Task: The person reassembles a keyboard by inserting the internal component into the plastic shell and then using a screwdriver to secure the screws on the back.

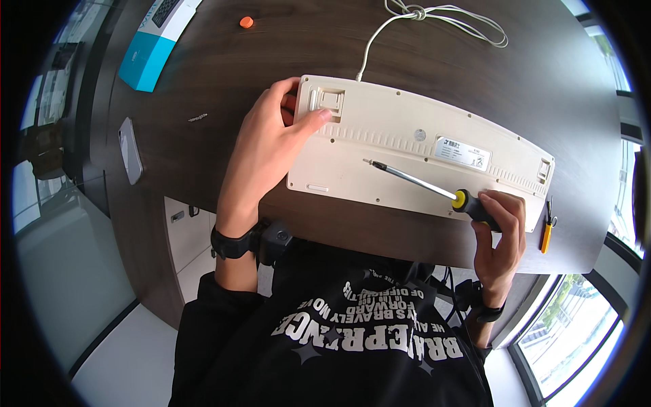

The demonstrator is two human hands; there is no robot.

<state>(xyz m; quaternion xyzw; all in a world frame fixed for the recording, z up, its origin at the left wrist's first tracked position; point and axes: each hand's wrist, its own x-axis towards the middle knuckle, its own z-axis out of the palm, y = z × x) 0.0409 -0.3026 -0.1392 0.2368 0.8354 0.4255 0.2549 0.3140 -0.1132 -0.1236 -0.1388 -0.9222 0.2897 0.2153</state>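
Worktop [203, 156], with a keyboard [393, 152] turned underside up

The dark worktop carries everything. The pale keyboard lies near its front edge, probably for easy reach; underside up, it leaves its small dark holes [378, 200] exposed. At the far left lies a blue-and-white box [156, 51], well apart. From the keyboard's far edge a white cable [369, 49] leads to a knotted bundle, clear of both hands. The left hand [271, 136] grips the keyboard's left end, thumb at the corner recess, fingers tucked behind, seemingly to steady it. The right hand [502, 220] has a closed grip on the handle of the screwdriver [426, 185], its shaft slanting leftward above the keyboard; whether the tip touches, I cannot tell. Lesser things lie to the sides, perhaps to keep the middle free: a phone [130, 150], a yellow-handled tool [546, 237], a thin metal piece [198, 117] and, smallest, an orange cap [246, 22].
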